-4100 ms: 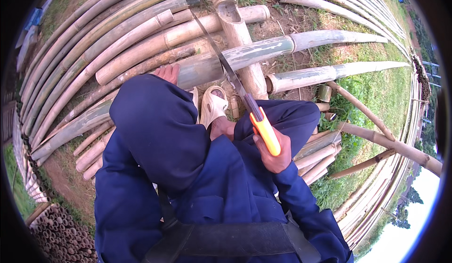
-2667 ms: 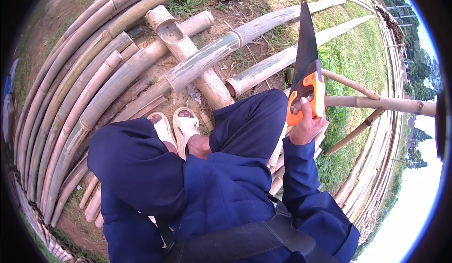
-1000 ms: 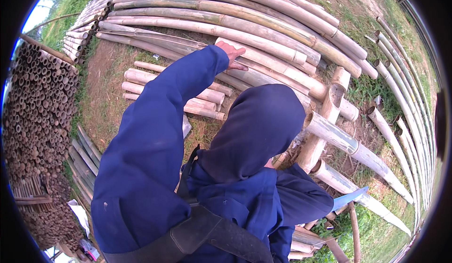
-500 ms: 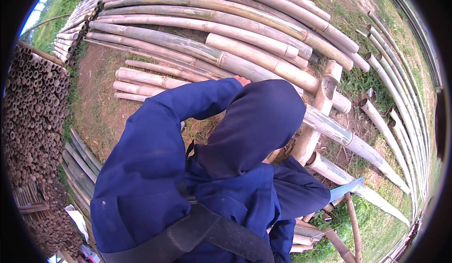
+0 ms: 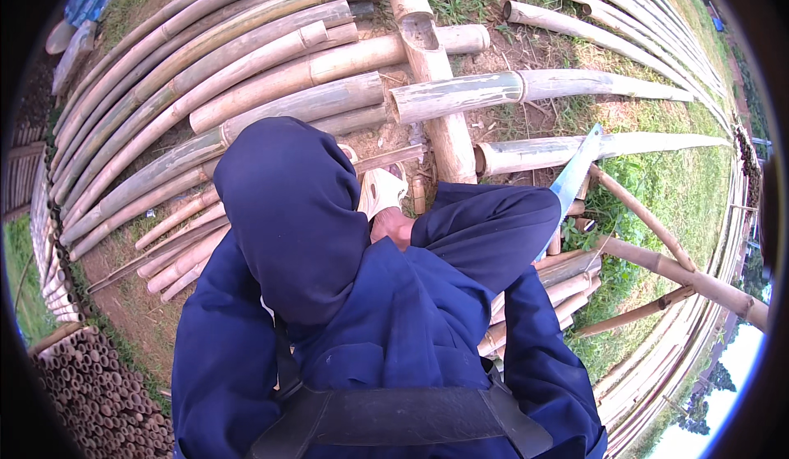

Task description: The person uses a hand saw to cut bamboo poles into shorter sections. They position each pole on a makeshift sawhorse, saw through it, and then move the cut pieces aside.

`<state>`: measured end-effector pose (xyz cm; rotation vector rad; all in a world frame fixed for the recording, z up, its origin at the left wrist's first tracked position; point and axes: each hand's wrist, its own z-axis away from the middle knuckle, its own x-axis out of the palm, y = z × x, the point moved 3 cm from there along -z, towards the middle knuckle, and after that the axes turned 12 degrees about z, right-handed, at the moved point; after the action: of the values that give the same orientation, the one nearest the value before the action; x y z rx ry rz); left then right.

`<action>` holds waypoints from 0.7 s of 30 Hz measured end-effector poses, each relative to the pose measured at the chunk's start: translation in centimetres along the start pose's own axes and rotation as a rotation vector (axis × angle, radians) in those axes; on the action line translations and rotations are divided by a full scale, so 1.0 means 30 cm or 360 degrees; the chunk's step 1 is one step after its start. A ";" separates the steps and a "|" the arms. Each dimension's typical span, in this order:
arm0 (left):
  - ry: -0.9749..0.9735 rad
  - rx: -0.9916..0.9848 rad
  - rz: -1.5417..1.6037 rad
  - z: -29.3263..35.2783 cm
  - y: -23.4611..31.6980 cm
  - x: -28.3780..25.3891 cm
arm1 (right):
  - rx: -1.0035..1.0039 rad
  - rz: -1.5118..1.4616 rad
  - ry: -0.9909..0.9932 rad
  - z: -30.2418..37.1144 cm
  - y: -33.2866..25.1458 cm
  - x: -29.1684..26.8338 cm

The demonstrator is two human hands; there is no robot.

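Note:
Neither of my hands shows. My left sleeve runs up beside my raised left knee, which hides its end. The right sleeve reaches toward my bent right leg. Close to its end rises the pale blue blade of a saw; its handle is hidden, so I cannot tell whether my right hand holds it. Beyond my knees, a thick bamboo pole ends just short of another bamboo length, with a narrow gap between. That second length rests across a notched bamboo crosspiece.
Several long bamboo poles lie side by side at the far left. Another cut pole lies right of the crosspiece. Stacked bamboo ends stand lower left. A slanted bamboo frame is at the right, with short pieces near my right arm.
The view has swung to the right. My left hand, earlier by the thick bamboo pole, has gone out of sight. More of the right sleeve shows, and the gap between the two bamboo lengths is visible.

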<state>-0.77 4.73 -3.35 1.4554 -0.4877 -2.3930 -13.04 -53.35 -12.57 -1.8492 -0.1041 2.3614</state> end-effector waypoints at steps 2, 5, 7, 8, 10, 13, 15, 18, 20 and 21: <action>-0.0017 0.0012 0.0006 -0.013 0.008 0.010 | 0.0043 0.0000 0.0005 0.026 0.020 -0.009; -0.0029 0.0054 0.0049 -0.049 0.020 0.013 | 0.0084 0.0013 0.0027 0.056 0.054 -0.022; 0.0017 0.0062 0.0122 -0.064 0.011 -0.011 | 0.0067 0.0013 0.0058 0.045 0.066 -0.024; 0.0065 0.0088 0.0182 -0.086 0.010 -0.040 | 0.0070 0.0015 0.0079 0.045 0.076 -0.021; 0.0282 0.0219 0.0267 -0.164 0.021 -0.154 | 0.0086 0.0026 0.0116 0.054 0.113 -0.017; 0.0750 0.0568 -0.0205 -0.316 0.121 -0.451 | 0.0106 0.0040 0.0185 0.092 0.189 -0.020; 0.0421 0.0296 -0.0492 -0.400 0.280 -0.643 | 0.0111 0.0038 0.0261 0.119 0.243 -0.015; 0.0379 0.0446 -0.0909 -0.473 0.594 -0.754 | 0.0194 -0.0078 0.0323 0.174 0.299 -0.025; 0.0459 0.0618 -0.0928 -0.549 0.729 -0.742 | 0.0302 -0.0296 0.0296 0.191 0.287 -0.053; 0.0472 0.0635 -0.0877 -0.587 0.807 -0.714 | 0.0366 -0.0409 0.0293 0.207 0.279 -0.075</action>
<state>26.30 -10.36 16.54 2.3396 -0.5696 -2.4878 -19.10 -61.77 -10.08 -1.8102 -0.0449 1.9375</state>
